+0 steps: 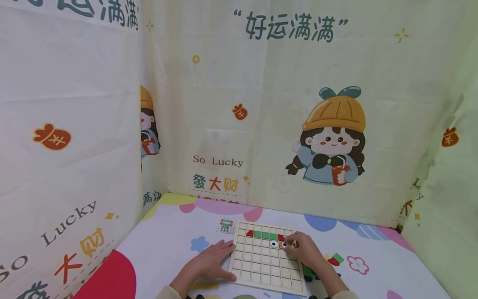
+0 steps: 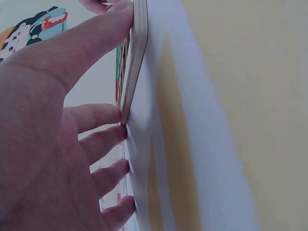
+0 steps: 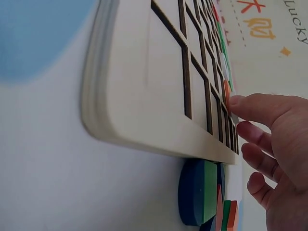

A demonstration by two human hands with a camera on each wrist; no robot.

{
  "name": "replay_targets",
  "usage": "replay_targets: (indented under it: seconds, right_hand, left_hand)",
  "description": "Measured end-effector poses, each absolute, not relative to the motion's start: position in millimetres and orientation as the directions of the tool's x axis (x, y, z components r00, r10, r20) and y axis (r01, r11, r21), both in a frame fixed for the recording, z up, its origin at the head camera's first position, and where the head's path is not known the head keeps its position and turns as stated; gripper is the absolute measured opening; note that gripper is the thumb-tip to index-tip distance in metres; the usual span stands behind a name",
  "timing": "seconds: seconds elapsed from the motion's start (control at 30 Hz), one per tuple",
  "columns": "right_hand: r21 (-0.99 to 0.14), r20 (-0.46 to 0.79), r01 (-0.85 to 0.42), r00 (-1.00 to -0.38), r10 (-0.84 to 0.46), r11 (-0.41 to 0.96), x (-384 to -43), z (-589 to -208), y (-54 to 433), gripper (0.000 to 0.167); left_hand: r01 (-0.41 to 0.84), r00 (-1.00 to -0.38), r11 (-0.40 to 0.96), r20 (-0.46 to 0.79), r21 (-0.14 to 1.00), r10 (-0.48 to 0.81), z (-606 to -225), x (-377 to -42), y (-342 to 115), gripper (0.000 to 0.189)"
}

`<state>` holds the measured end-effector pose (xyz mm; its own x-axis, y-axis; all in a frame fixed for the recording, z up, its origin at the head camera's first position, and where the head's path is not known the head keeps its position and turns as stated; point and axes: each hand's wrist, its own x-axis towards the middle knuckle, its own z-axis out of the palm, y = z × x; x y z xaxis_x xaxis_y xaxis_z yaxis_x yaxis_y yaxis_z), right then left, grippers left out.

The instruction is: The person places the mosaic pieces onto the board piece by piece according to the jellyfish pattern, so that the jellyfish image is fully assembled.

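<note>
A wooden grid board [image 1: 257, 257] lies flat on the table. Along its upper rows run red-ended green tiles [image 1: 265, 235]. Below them are a white eye tile [image 1: 274, 244] and an orange tile [image 3: 227, 90]. My right hand [image 1: 301, 248] pinches a second eye tile [image 1: 284, 245] between thumb and fingers, close over the cell right of the orange one. My left hand [image 1: 214, 259] rests at the board's left side with fingers spread. In the left wrist view its thumb and index fingertip touch the board's edge [image 2: 137, 62].
A small picture card [image 1: 225, 224] lies beyond the board's top left corner. Loose green and red pieces [image 1: 336, 259] sit right of the board, with dark blue and green blocks [image 3: 197, 192] close against its side. Printed cloth walls [image 1: 224, 137] stand behind and at both sides.
</note>
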<state>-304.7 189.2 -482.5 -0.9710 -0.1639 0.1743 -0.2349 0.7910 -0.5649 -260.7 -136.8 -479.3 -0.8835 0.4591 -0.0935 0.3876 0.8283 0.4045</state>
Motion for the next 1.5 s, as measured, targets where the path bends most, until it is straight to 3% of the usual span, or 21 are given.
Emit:
replay_targets:
  seconds: [0.4, 0.97, 1.5]
  right_hand:
    - [-0.573, 0.177, -0.236, -0.971, -0.163, 0.785, -305.9, -483.5, 184.0, 0.011]
    - [-0.519, 0.341, -0.494, -0.868, -0.360, 0.698, -310.4, -486.3, 163.7, 0.007]
    - [-0.520, 0.296, -0.451, -0.892, -0.341, 0.725, -316.8, -491.4, 130.3, 0.005]
  left_hand:
    - [0.398, -0.882, 0.825, -0.082, 0.403, 0.465, -478.5, -260.0, -137.6, 0.090]
    - [0.393, -0.884, 0.829, -0.086, 0.399, 0.460, -480.0, -260.7, -137.6, 0.090]
    - [0.397, -0.881, 0.828, -0.088, 0.396, 0.465, -480.4, -261.5, -138.2, 0.091]
